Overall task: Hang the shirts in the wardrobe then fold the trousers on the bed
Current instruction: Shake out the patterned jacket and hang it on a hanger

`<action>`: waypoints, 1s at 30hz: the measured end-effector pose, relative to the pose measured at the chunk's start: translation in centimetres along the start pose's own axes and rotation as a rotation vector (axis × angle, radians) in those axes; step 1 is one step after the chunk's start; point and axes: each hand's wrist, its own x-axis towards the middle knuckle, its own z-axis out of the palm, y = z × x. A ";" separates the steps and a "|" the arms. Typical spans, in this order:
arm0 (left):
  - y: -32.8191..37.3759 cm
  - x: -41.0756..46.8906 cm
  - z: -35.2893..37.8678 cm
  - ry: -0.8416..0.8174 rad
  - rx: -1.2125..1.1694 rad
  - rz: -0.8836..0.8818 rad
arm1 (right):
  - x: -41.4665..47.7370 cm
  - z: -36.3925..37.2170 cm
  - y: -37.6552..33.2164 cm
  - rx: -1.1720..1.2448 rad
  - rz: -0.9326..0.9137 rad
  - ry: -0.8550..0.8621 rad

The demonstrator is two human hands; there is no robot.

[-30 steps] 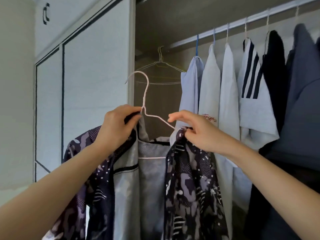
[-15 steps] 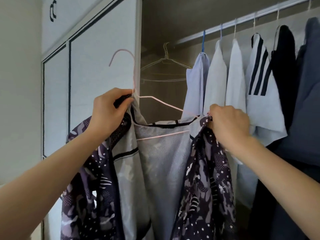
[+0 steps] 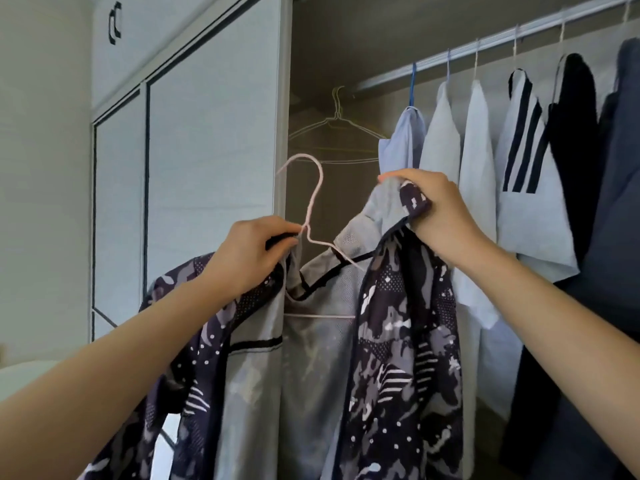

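L hand pinched the pink hanger at its neck along w/ one collar side of the patterned shirt. R hand gripped the other collar side, held above the hanger's R shoulder, apparently not seated yet. Hanger axis ran L-R, hook up, below the rail. Free rail btwn empty wire hangers and blue shirt; wardrobe door close on L.

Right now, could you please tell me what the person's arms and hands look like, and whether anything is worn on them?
The left hand and the right hand are bare, with no gloves. Both forearms are uncovered as far as the picture's edge, so no sleeve shows. No watch, bracelet or ring is visible.
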 end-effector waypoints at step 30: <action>1.9 0.5 -2.5 0.181 -0.188 0.019 | -4.1 0.7 -0.5 0.059 0.067 -0.543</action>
